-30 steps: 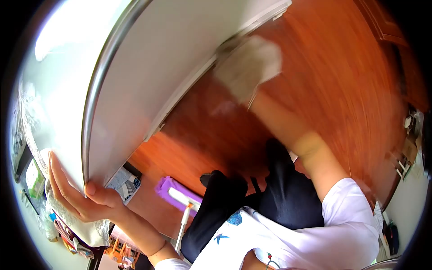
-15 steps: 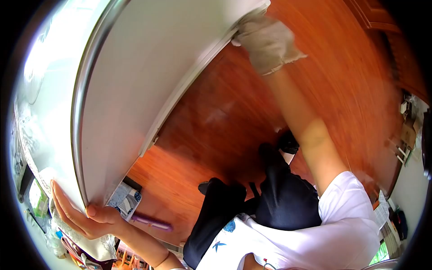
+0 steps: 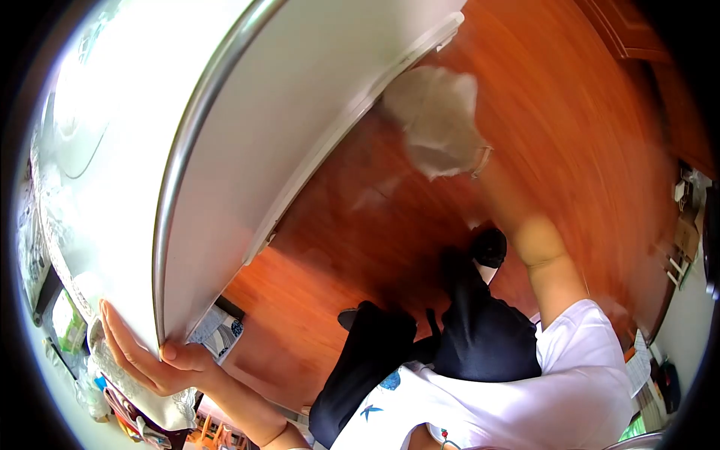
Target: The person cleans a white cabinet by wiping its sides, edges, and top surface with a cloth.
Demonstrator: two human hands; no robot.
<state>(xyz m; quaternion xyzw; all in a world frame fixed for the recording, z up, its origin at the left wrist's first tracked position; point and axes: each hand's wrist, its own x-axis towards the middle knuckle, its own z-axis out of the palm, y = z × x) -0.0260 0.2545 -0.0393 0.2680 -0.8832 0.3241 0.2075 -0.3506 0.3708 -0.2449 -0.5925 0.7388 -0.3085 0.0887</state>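
A tall white door-like panel [image 3: 262, 142] with a shiny metal trim [image 3: 184, 157] fills the left side of the head view. My left hand [image 3: 154, 367] grips its near corner, thumb on one side of the trim and fingers on the other. A beige cloth [image 3: 439, 116], worn or wrapped like a mitt, covers my right hand up to the wrist. It is blurred and hangs beside the panel's lower edge, over the floor; whether it touches the panel I cannot tell. The fingers inside are hidden.
Reddish wooden floor [image 3: 330, 202] spreads below, with my dark-trousered legs [image 3: 487, 337] on it. A patterned box [image 3: 217, 334] stands by the panel's near end. Lace fabric [image 3: 142, 397] hangs under my left hand. Wooden furniture [image 3: 626, 30] stands at the upper right.
My covered right hand has come back toward me from the far end of the panel's lower edge. The left hand keeps its grip on the corner, while the view has shifted slightly.
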